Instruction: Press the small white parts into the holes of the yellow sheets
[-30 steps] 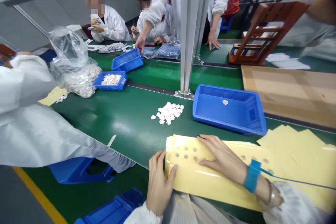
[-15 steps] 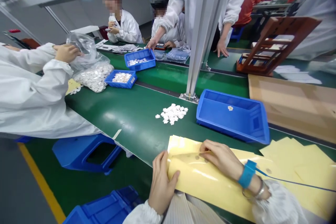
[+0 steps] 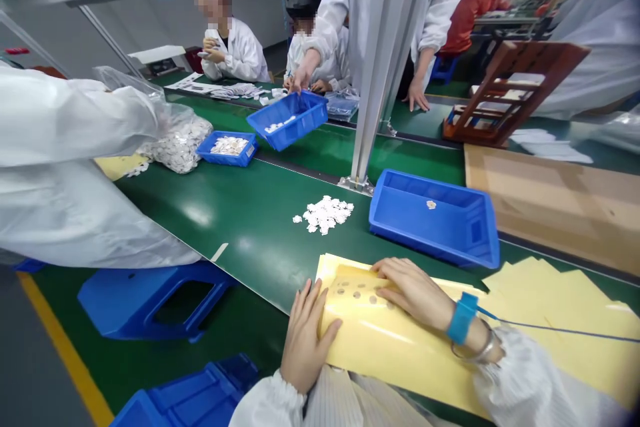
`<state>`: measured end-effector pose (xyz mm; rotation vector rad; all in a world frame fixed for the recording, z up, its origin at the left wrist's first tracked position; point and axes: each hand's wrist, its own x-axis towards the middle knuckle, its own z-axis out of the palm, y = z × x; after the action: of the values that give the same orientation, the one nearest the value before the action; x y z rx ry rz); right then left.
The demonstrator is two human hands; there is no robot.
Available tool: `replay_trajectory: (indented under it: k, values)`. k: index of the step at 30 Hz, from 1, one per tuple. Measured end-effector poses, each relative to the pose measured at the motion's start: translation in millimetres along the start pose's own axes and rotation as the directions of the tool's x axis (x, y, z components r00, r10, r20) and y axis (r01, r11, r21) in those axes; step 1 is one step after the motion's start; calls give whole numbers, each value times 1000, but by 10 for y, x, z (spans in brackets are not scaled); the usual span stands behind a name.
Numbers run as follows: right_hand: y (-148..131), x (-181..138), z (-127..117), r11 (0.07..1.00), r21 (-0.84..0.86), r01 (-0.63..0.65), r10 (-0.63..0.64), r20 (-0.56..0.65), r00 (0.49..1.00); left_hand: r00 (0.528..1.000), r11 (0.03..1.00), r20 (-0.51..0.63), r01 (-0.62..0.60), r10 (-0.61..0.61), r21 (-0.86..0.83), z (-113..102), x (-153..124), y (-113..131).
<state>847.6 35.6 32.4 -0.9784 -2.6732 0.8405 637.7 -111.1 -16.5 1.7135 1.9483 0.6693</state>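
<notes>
A glossy yellow sheet (image 3: 385, 340) with several small round holes lies bowed over the near edge of the green belt. My left hand (image 3: 305, 337) grips its left end, thumb on top. My right hand (image 3: 413, 291), with a blue wrist strap, presses flat on the sheet beside the holes. More yellow sheets (image 3: 550, 293) are stacked under and to the right. A heap of small white pieces (image 3: 325, 213) lies just beyond, next to a blue bin (image 3: 435, 227) holding one white piece.
A person in a white coat (image 3: 65, 167) sits at my left by a clear bag of white pieces (image 3: 177, 140) and a small blue tray (image 3: 226, 149). Another person's hand tilts a blue bin (image 3: 287, 119). A metal post (image 3: 373, 73), cardboard (image 3: 550, 203) and blue stools (image 3: 155, 297) surround me.
The yellow sheet, curled up half a second ago, is flatter with its holes showing again. My right hand has spread over it. Across the belt, the far blue bin has been lifted and tilted.
</notes>
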Motion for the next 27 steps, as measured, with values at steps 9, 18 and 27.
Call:
replay_trajectory:
  k: [9, 18, 27]
  values:
    - [-50, 96, -199, 909, 394, -134, 107, 90, 990, 992, 869, 20, 119, -125, -480, -146, 118, 117]
    - [-582, 585, -849, 930, 364, 57, -48, -35, 998, 948, 386, 253, 310, -193, -869, -1489, 458, 171]
    - [-160, 663, -1091, 762, 648, 13, 253, -316, 914, 777, 326, -321, -158, -542, -932, -2467, 693, -509]
